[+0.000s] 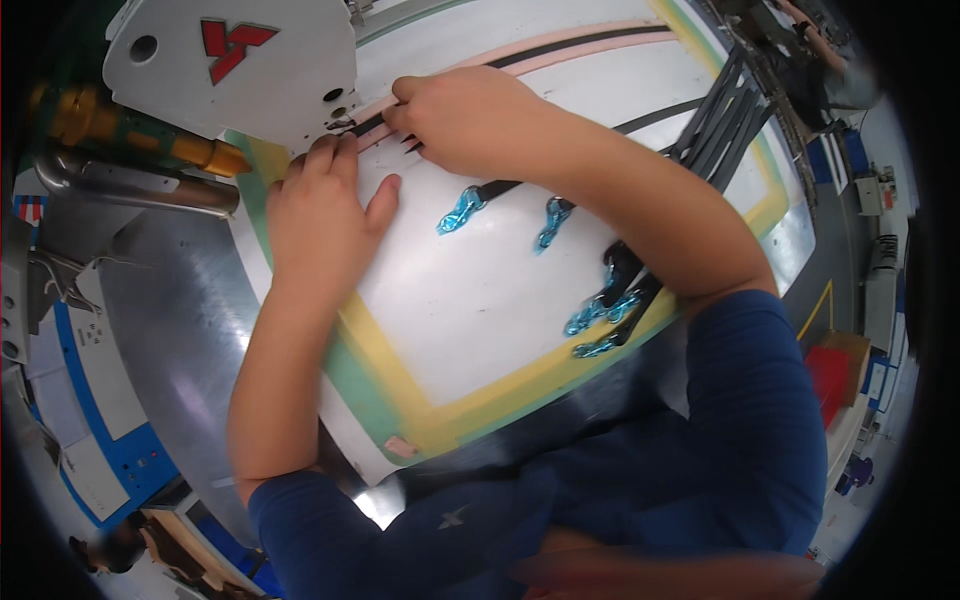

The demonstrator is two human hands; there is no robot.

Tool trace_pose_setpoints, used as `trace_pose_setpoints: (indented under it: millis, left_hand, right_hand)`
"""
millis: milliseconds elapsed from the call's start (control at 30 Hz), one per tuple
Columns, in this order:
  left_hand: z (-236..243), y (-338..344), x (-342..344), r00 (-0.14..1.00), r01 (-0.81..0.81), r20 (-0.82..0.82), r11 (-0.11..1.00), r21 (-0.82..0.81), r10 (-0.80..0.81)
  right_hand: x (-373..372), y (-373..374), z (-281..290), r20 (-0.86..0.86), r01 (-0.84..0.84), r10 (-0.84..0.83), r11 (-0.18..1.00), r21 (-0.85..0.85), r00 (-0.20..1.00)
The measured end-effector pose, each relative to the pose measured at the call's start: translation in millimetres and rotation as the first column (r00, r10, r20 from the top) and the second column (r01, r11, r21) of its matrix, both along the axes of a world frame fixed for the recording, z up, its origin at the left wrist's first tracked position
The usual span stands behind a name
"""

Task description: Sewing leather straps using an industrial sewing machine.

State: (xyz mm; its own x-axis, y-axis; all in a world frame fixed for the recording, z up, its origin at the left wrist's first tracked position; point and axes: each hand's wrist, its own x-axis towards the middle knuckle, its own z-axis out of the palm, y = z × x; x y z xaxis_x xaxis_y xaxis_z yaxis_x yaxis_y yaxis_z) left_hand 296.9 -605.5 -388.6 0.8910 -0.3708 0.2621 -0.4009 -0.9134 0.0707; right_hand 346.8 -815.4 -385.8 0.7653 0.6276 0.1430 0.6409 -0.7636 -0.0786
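Observation:
A long black strip [590,42] lies between pink edges and runs from the far right down to the white machine head [230,60]. My right hand [475,120] is closed, its thumb and fingertips pinching the strip close to the machine. Left of it, my left hand [325,205] rests on the work surface with its thumb held apart. Its fingertips press at the strip's near end, beside the machine's base; they partly hide that end. Below my right hand, black straps with shiny blue wrapped ends [462,212] lie on the white board [450,320].
Several dark straps [725,125] are bunched at the board's right edge. Yellow and green tape [400,400] borders the board. A brass-coloured cylinder [150,140] and a metal pipe [150,190] project toward my left hand. A blue and white control box [110,420] stands at left.

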Motion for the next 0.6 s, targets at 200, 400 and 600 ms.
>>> trace_pose_setpoints:
  millis: [200, 400, 600]
  left_hand:
    - [-4.4, -1.4, -1.5, 1.000, -0.010, 0.022, 1.000, 0.007, 0.009]
    - [-12.9, -2.3, -3.4, 0.998, -0.023, 0.065, 1.000, -0.008, 0.024]
    - [-19.6, -3.0, -3.6, 0.992, -0.024, 0.127, 1.000, 0.000, 0.024]
  right_hand:
    - [-3.0, 0.9, 1.1, 0.044, -0.037, 0.035, 0.998, 0.049, 0.998]
    - [-5.5, 4.8, 8.3, 0.003, -0.014, 0.014, 1.000, -0.002, 1.000]
    - [-8.2, 9.9, 15.6, -0.042, 0.024, -0.026, 0.999, -0.049, 0.999]
